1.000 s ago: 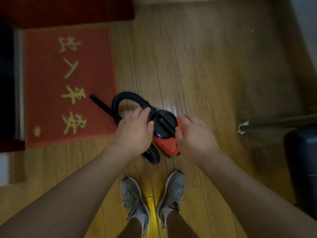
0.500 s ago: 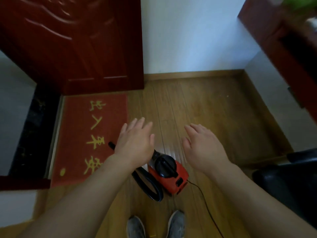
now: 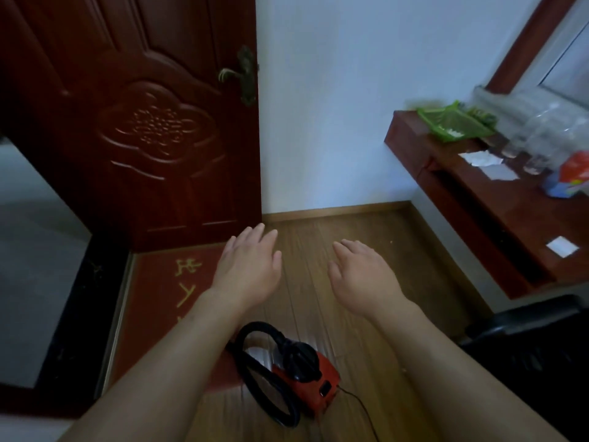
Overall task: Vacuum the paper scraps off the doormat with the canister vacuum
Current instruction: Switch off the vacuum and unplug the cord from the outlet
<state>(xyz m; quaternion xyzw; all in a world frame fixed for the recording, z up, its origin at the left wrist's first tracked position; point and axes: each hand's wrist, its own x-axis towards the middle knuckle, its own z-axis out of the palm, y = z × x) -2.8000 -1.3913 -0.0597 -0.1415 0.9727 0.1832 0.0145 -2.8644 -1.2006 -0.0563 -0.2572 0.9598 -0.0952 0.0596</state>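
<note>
Nearest the camera, the red canister vacuum (image 3: 310,382) sits on the wooden floor (image 3: 366,237) with its black hose (image 3: 255,362) looped at its left side and a thin black cord (image 3: 360,406) trailing off from its right end toward the lower edge of the view. Just left of it lies the red doormat (image 3: 153,301), printed with yellow characters; the hose loop reaches the mat's near right edge, and the left forearm hides part of the mat. No paper scraps can be made out on the part of the mat that shows. Above the vacuum, both arms stretch forward: the left hand (image 3: 248,269) and the right hand (image 3: 363,279) hover palm down, fingers straight and slightly spread, holding nothing and touching nothing. Beyond the mat stands a dark red carved door (image 3: 143,129) with a metal handle (image 3: 242,74). To the right, a reddish wooden desk (image 3: 510,212) carries a green basket (image 3: 452,124) and some paper slips.
</note>
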